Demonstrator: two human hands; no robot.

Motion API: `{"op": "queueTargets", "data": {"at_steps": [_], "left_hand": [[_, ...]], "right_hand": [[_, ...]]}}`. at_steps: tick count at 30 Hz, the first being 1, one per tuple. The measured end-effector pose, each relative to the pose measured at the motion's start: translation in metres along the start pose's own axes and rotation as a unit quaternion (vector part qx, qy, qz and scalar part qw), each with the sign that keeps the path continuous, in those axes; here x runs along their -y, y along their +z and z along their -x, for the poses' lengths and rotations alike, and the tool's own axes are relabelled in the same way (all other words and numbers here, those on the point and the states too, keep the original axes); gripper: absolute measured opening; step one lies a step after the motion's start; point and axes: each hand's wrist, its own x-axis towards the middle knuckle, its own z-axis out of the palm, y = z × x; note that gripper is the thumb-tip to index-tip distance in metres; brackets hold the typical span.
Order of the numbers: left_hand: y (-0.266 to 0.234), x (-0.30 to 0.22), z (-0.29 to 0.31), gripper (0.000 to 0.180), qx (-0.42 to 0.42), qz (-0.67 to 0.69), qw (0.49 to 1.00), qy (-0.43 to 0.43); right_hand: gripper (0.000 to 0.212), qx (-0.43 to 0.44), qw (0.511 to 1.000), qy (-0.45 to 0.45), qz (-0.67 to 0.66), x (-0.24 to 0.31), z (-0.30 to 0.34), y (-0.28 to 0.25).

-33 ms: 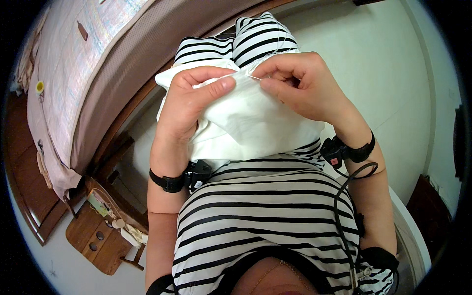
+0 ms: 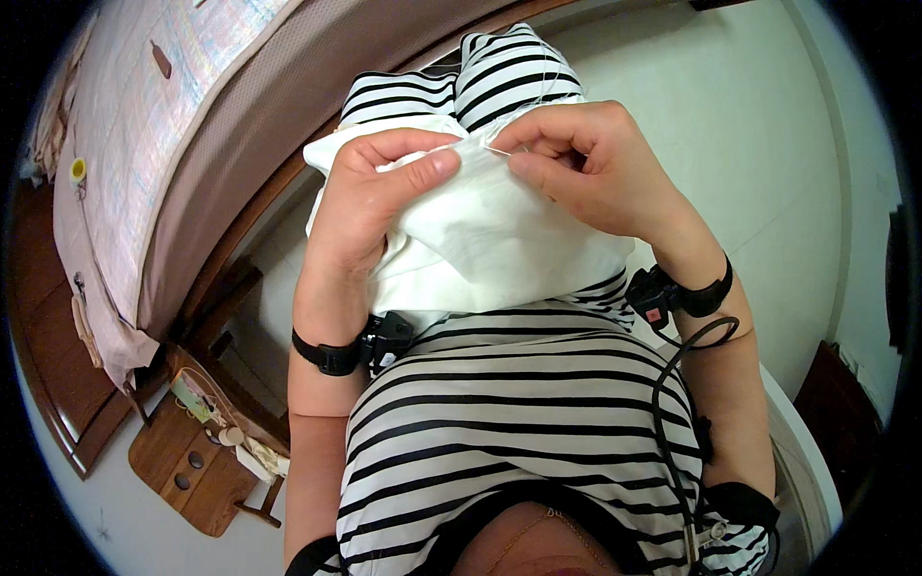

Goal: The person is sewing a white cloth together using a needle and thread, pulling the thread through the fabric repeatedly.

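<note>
A white cloth (image 2: pixel 480 245) lies gathered over my lap, on black-and-white striped clothing (image 2: pixel 523 82). My left hand (image 2: pixel 384 187) pinches its upper edge between thumb and forefinger, the other fingers tucked under the folds. At the right, my right hand (image 2: pixel 591 168) is closed, thumb and forefinger together on a thin, pale sewing needle (image 2: pixel 497 151) whose end meets the cloth between both hands. Fine white thread (image 2: pixel 549 62) trails across the striped fabric over my right knee. The curled fingers hide the rest of the needle.
A bed (image 2: pixel 221 86) with a pale cover runs along the left, holding a brown flat object (image 2: pixel 160 60) and a small yellow round item (image 2: pixel 78 171). A wooden stool (image 2: pixel 168 461) with small things on it stands lower left. A black cable (image 2: pixel 663 413) hangs from my right wrist strap.
</note>
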Motion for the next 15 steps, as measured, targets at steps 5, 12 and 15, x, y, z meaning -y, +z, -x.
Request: {"op": "queueTargets", "data": {"at_steps": [5,12,15], "left_hand": [[0.0001,-0.0010,0.0009,0.019,0.014,0.009,1.000,0.004],[0.0001,0.0010,0.0002,0.022,-0.001,-0.004,1.000,0.011],[0.0034,-0.0006,0.0025,0.020,-0.008,-0.047,0.999,0.019]], "right_hand": [[0.016,0.004,1.000,-0.004,-0.001,-0.0010,-0.0005,-0.0006],[0.018,0.005,1.000,-0.019,0.021,0.0002,-0.0018,-0.0021],[0.019,-0.015,0.997,-0.052,0.060,0.0041,-0.0046,-0.0020]]}}
